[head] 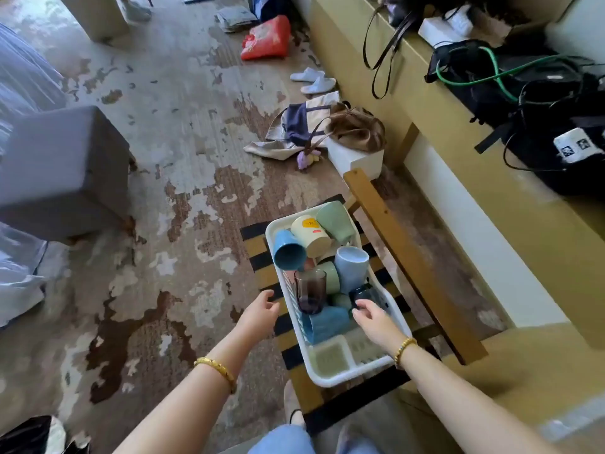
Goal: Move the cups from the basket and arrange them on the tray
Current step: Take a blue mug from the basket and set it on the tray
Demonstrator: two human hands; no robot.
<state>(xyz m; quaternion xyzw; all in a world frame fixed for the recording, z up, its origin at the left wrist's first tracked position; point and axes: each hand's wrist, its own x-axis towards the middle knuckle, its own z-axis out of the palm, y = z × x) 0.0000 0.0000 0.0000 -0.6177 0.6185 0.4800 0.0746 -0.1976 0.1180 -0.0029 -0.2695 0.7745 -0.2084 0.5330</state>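
Note:
A white plastic basket (334, 379) rests on a striped luggage stand (262, 257) and holds several cups. Among them are a blue mug (288, 253), a cream mug (309, 235), a green mug (335, 221), a pale blue mug (350, 268), a purple glass (309, 290) standing upright and a blue cup (327, 324) on its side. My left hand (260, 311) hovers just left of the basket rim, fingers relaxed and holding nothing. My right hand (373, 317) reaches into the basket, its fingertips at a dark blue glass (365, 296). No tray is in view.
The stand's wooden frame (402, 257) runs along the basket's right side. A grey ottoman (62, 172) sits at left. Bags (327, 129), slippers (312, 80) and a red bag (266, 37) lie on the patterned carpet. A yellow ledge (458, 132) with black bags and cables runs along the right.

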